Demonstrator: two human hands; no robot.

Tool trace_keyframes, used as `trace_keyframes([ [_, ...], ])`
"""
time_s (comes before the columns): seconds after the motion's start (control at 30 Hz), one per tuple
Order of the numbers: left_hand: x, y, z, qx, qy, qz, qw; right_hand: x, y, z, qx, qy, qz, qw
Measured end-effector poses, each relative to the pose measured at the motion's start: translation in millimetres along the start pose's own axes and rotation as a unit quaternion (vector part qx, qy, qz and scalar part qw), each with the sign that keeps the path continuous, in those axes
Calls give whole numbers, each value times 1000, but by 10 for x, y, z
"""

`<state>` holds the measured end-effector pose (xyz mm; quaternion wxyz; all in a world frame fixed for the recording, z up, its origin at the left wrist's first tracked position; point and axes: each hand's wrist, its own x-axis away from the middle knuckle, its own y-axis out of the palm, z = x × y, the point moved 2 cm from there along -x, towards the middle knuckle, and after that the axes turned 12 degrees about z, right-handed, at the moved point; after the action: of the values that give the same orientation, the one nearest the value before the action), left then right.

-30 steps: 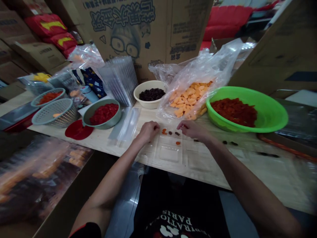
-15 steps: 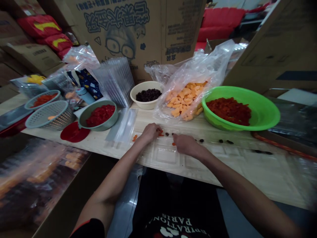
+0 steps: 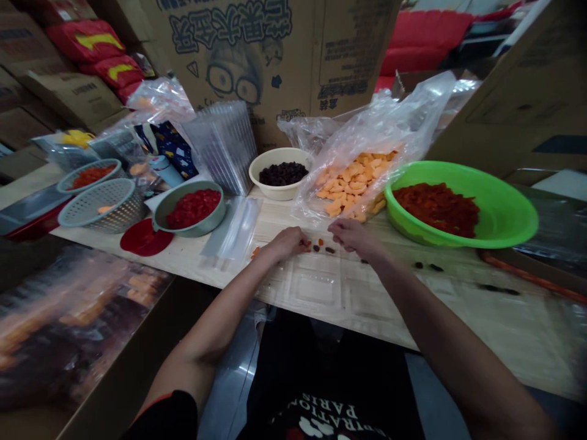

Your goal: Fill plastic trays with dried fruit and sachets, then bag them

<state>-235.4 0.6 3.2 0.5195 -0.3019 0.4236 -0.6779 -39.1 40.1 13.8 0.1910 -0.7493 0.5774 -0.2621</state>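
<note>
Worktop: pale wooden table (image 3: 504,330) running under both hands.
Containers, beyond the hands: green plastic basin (image 3: 527,226) of red dried fruit (image 3: 435,211), far right; cream bowl (image 3: 275,153) of raisins (image 3: 283,174), ahead; grey bowl (image 3: 190,230) of red pieces (image 3: 192,208), ahead left.
Tray: clear moulded tray (image 3: 316,288), compartmented, directly below the hands.
Left hand (image 3: 287,244): fingers curled low; hold cannot be told.
Right hand (image 3: 353,238): fingers part-curled, tips down; hold cannot be told.
Pieces: small orange and dark fruit bits (image 3: 317,248), between the hands.

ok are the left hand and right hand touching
Apart: the head view shows a gap between left hand and right hand, with dried fruit bits in it.
</note>
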Motion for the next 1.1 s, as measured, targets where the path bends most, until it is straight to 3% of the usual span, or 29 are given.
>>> trace_keyframes([
  [0.1, -33, 13, -36, 46, -21, 8, 999, 45, -129, 175, -258, 119, -36, 958],
  [0.23, -32, -7, -72, 67, -68, 52, 994, 139, -223, 304, -331, 182, -57, 924],
  [0.3, -1, -27, -80, 161, -118, 78, 977, 184, -236, 339, -346, 202, -74, 913],
  [0.37, 43, -44, -82, 342, -182, 88, 918, 212, -237, 367, -335, 187, -93, 919],
  [0.43, 88, -66, -74, 513, -230, 80, 823, 221, -228, 394, -323, 149, -108, 928],
  [0.5, 123, -100, -68, 593, -257, 69, 760, 213, -215, 422, -306, 110, -110, 939],
  [0.6, 142, -134, -72, 635, -292, 67, 712, 181, -197, 443, -223, 67, -80, 969],
  [0.67, 122, -120, -64, 642, -306, 69, 700, 152, -179, 417, -135, 35, -38, 990],
  [0.73, 71, -76, -34, 610, -302, 84, 727, 125, -147, 344, 2, -33, 16, 999],
  [0.83, -51, 4, 60, 428, -236, 127, 863, 105, -43, 196, 230, -156, 38, 960],
  [0.9, -137, 56, 153, 259, -153, 120, 946, 103, 28, 135, 299, -200, 12, 933],
  [0.93, -173, 82, 195, 182, -112, 104, 971, 104, 49, 121, 313, -213, 0, 925],
  [1.0, -224, 126, 252, 77, -55, 70, 993, 113, 50, 125, 325, -223, 1, 919],
  [1.1, -255, 162, 270, 24, -40, 59, 997, 162, -2, 184, 326, -213, 20, 921],
])
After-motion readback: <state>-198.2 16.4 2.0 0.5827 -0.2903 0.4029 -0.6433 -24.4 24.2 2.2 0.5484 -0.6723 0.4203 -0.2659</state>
